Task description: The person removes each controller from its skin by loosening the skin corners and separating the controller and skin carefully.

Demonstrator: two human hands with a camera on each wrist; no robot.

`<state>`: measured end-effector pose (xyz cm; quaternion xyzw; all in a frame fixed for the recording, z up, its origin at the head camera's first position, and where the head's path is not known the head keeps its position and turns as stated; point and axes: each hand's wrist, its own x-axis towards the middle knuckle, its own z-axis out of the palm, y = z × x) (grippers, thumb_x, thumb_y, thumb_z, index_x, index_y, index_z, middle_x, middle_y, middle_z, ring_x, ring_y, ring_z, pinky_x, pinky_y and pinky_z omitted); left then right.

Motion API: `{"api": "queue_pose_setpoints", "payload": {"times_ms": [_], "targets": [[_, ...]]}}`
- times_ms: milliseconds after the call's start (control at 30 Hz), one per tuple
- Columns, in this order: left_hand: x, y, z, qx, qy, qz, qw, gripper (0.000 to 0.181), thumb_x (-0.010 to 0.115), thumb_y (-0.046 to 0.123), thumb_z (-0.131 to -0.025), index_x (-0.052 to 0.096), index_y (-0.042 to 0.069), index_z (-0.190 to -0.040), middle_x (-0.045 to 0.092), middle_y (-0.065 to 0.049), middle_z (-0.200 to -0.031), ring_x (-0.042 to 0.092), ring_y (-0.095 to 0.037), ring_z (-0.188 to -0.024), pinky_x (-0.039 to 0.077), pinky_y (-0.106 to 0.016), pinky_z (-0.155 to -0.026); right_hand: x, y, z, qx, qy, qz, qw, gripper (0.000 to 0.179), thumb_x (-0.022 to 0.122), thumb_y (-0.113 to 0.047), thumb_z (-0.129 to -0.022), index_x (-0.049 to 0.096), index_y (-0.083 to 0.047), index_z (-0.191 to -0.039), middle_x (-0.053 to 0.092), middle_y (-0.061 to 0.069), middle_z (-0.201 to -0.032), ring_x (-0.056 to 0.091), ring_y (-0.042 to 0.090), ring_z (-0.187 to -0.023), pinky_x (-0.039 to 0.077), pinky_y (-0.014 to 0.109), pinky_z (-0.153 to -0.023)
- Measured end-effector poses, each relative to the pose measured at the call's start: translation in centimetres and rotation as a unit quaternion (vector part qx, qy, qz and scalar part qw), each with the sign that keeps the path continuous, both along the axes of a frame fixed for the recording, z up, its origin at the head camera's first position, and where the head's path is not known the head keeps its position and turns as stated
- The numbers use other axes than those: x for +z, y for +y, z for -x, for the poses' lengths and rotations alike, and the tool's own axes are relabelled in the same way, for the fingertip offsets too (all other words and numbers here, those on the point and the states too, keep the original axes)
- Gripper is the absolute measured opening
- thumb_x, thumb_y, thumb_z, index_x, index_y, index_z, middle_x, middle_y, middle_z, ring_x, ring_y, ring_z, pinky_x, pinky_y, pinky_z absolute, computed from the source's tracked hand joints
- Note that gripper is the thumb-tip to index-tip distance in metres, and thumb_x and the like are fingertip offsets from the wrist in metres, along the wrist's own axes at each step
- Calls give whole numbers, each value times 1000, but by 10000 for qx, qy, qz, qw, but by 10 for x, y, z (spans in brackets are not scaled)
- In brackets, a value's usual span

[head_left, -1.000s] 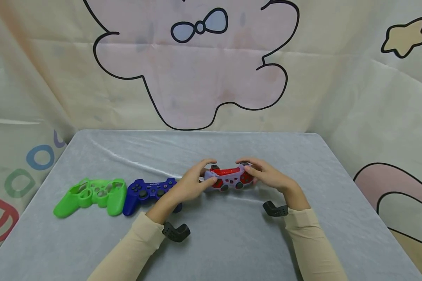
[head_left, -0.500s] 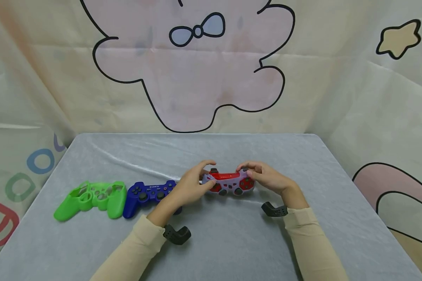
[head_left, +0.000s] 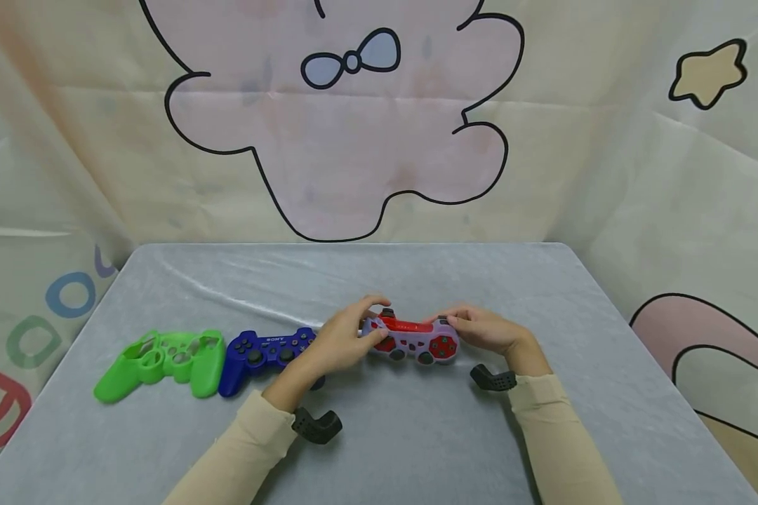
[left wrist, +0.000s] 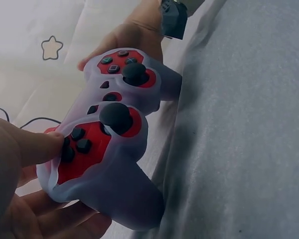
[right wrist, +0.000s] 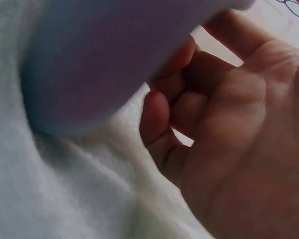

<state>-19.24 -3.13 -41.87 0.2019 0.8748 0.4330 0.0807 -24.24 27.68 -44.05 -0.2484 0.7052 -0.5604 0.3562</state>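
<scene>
A red game controller (head_left: pixel 443 346) in a translucent lavender silicone cover (left wrist: pixel 124 184) stands tilted on the table, its buttons and sticks facing the person. My left hand (head_left: pixel 344 337) grips its left end, with the thumb over the directional buttons and the other fingers behind. At the upper right corner, my right hand (head_left: pixel 488 330) pinches the cover, its fingers partly hidden behind the controller. The right wrist view shows one covered grip handle (right wrist: pixel 94 64) close up, beside the curled fingers. The cover's edge lies around the red button areas.
Left of the hands lies a blue controller (head_left: pixel 246 365), partly hidden by my left wrist. Beside it is a hollow green silicone cover (head_left: pixel 202 368). A grey cloth covers the table (head_left: pixel 404 435), and a printed curtain (head_left: pixel 354 168) hangs behind it.
My right thumb has slid from the controller's face to its upper right corner, and the right-side buttons now show fully. The left hand keeps its grip. The head view has shifted slightly.
</scene>
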Motion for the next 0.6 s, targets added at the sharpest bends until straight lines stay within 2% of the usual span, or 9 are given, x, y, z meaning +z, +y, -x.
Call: {"api": "queue_pose_setpoints", "payload": {"times_ms": [133,200,433,600], "targets": [[-1,1,-1,-107,134,185,9997,45,65,27,-100,50,31,-143,67,-10,-134,65,-23,-109,46,-36,-73,0,2,0,105,12,-41,9999,37,43,-32,-109,67,-12,-130,70,-7,-124,59,8,-124,40,31,-111],[-1,1,-2,-117,161,219,9996,46,64,28,-100,49,31,-143,67,-10,-135,66,-24,-111,47,-36,-74,1,2,-1,144,42,-51,9999,36,44,-32,-109,67,-14,-128,70,-7,-123,60,8,-122,42,26,-107],[-1,1,-3,-160,206,292,9992,47,64,28,-101,48,32,-145,66,-10,-137,66,-25,-111,50,-40,-79,5,-1,-3,126,225,-234,9994,25,45,-31,-108,62,-14,-113,65,-7,-104,58,9,-104,46,30,-98],[-2,-2,0,-460,205,136,9986,47,63,24,-101,48,30,-145,67,-9,-136,65,-23,-110,51,-41,-84,8,-6,-3,185,325,-258,9990,25,59,-37,-100,57,-12,-105,55,-6,-95,52,8,-92,45,28,-83]]}}
